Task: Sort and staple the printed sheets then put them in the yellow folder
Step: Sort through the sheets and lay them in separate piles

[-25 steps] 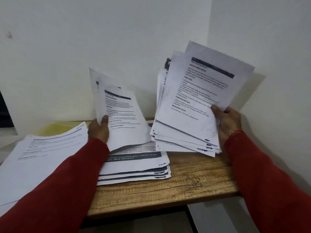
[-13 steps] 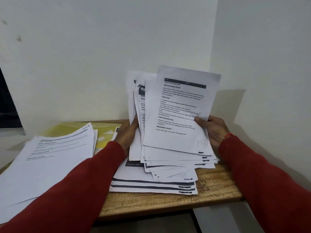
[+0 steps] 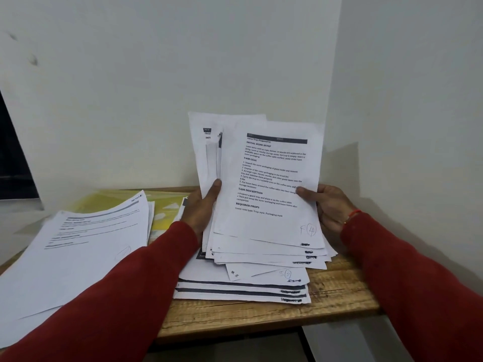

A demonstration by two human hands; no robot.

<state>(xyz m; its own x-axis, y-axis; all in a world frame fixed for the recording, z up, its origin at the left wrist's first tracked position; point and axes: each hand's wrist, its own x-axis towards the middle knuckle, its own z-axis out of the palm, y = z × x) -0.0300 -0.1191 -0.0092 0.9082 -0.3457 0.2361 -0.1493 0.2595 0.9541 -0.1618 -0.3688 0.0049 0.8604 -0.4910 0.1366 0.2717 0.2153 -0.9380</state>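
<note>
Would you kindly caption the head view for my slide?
Both hands, left hand and right hand, hold a fanned sheaf of printed sheets upright over a wooden table.

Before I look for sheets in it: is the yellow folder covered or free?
Covered in part. The yellow folder lies flat at the table's back, with the left pile of sheets over its near side.

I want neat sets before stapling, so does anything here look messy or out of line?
Yes. The held sheets, gripped by the left hand and right hand, are fanned with edges stepped, not squared. The pile beneath is staggered too, and another pile overlaps the yellow folder.
</note>
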